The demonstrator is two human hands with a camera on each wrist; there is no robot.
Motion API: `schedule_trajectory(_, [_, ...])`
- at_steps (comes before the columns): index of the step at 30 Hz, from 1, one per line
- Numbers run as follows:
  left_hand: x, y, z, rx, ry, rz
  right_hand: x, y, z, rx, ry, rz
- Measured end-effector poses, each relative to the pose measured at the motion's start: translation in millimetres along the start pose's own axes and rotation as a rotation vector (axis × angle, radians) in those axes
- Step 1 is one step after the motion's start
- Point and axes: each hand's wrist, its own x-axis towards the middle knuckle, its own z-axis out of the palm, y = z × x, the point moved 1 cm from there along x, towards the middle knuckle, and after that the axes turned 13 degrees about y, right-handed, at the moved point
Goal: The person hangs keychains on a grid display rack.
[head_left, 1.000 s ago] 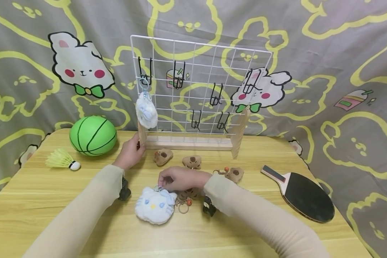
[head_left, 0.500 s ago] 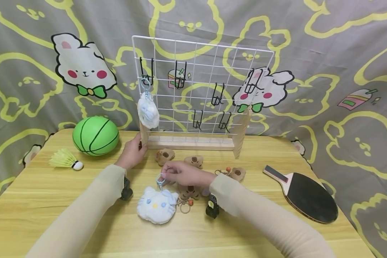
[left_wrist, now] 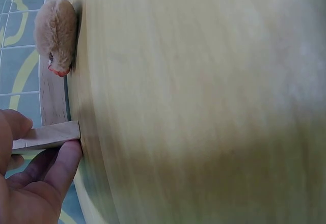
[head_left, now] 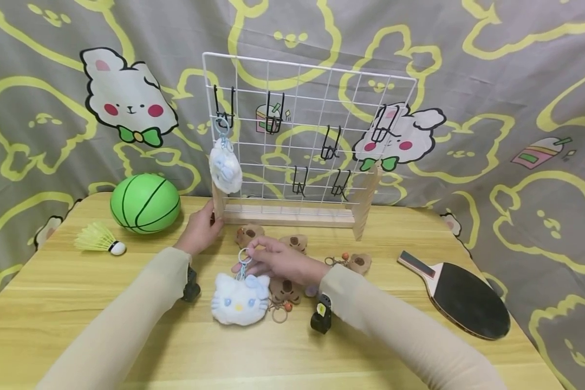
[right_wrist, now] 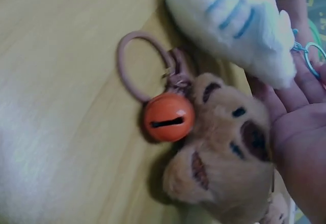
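My right hand (head_left: 285,261) pinches the light blue ring (head_left: 245,255) of a white plush cat keychain (head_left: 240,301), whose face points toward me in the head view. With the left hand (head_left: 199,230) I grip the left wooden foot (left_wrist: 48,135) of a white wire grid rack (head_left: 292,206). A second white plush keychain (head_left: 226,167) hangs by its ring at the rack's upper left hook. Beside the right hand lies a brown plush bear keychain (right_wrist: 229,142) with an orange bell (right_wrist: 169,117) and a brown ring. Part of it is hidden by the hand in the head view.
More brown plush keychains (head_left: 359,263) lie in front of the rack. Several black hooks (head_left: 274,115) stick out from the grid. A green ball (head_left: 145,203) and a yellow shuttlecock (head_left: 99,239) sit at left, a table tennis paddle (head_left: 468,299) at right.
The right hand has drawn the ring upward, and the white cat keychain has risen slightly and shifted a little right. My left hand stays on the rack's foot.
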Motion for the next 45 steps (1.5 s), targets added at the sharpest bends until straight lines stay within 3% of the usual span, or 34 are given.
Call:
schedule_trajectory(5, [-0.4, -0.4, 0.1, -0.003, 0.007, 0.001, -0.6, -8.2, -0.4, 0.067, 0.008, -0.040])
schedule_trajectory(11, [-2.4, -3.1, -3.6, -0.005, 0.018, 0.010, -0.8, -20.7, -5.2, 0.069, 0.011, -0.158])
schedule_trajectory(17, [-5.5, -4.7, -4.9, -0.013, 0.006, -0.004, -2.8, -44.2, -13.3, 0.120, 0.066, -0.268])
schedule_trajectory(22, [-5.5, -4.3, -3.4, -0.035, 0.000, 0.002, -6.3, -71.4, -24.0, 0.126, 0.164, -0.379])
schedule_trajectory(36, [-3.0, 1.3, -2.3, -0.007, -0.007, 0.033, -15.4, -143.2, -48.3, -0.004, 0.516, -0.676])
schedule_trajectory(41, [-3.1, 1.1, -2.9, -0.003, 0.016, 0.036, -10.2, -162.0, -50.0, -0.047, 0.607, -0.741])
schedule_trajectory(45, [-1.6, 0.5, -0.9, -0.003, 0.026, 0.037, -4.9, -172.4, -51.2, -0.055, 0.651, -0.734])
